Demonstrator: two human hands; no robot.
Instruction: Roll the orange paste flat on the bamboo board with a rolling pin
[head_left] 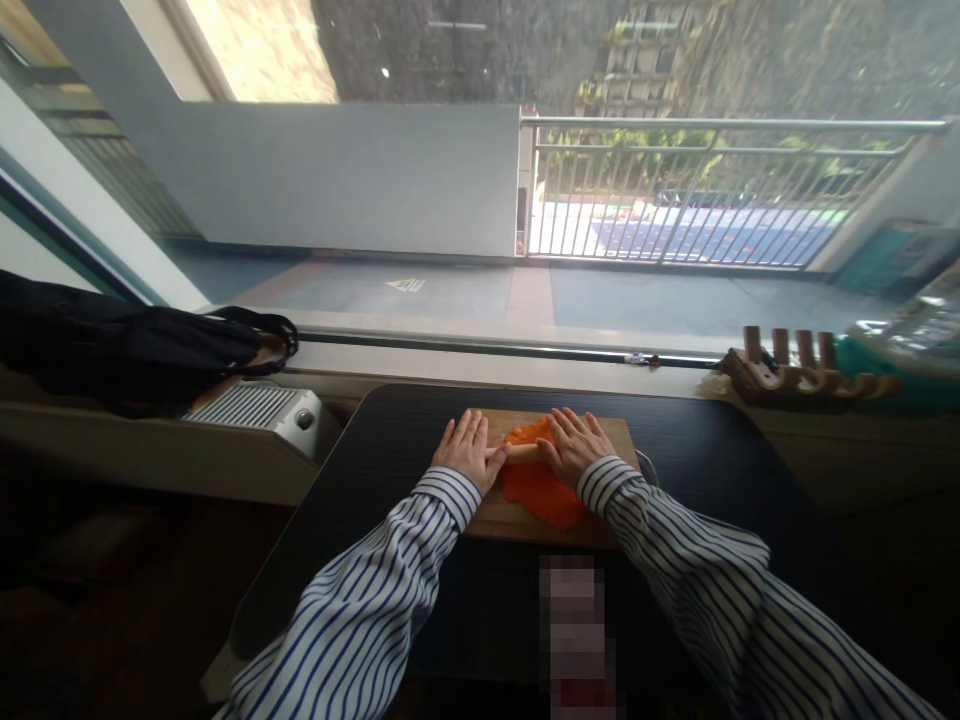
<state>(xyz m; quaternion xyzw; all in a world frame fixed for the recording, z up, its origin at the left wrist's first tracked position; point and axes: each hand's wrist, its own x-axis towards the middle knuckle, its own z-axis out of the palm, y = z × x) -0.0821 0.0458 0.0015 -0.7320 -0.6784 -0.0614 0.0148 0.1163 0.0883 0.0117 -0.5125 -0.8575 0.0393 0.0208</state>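
With the left hand point(466, 452) and right hand point(579, 446) unclenched atop the pale wooden rolling pin point(525, 454), press evenly across the flat orange dough-like sheet point(546, 495).

Cutting board point(491, 515) set on table point(360, 470), toward far edge. Dough sheet point(546, 497) laid on board; rolling pin point(523, 454) laid crosswise over it, left end covered by left hand point(466, 450), right end by right hand point(576, 445). Table backed by window sill point(450, 363). Vented unit point(259, 405) placed left of table, bag point(135, 340) just behind and left of it. Rack point(806, 378) placed at sill's right end, bottle point(904, 345) beside it. Railing point(694, 190) positioned beyond sill, right of centre.
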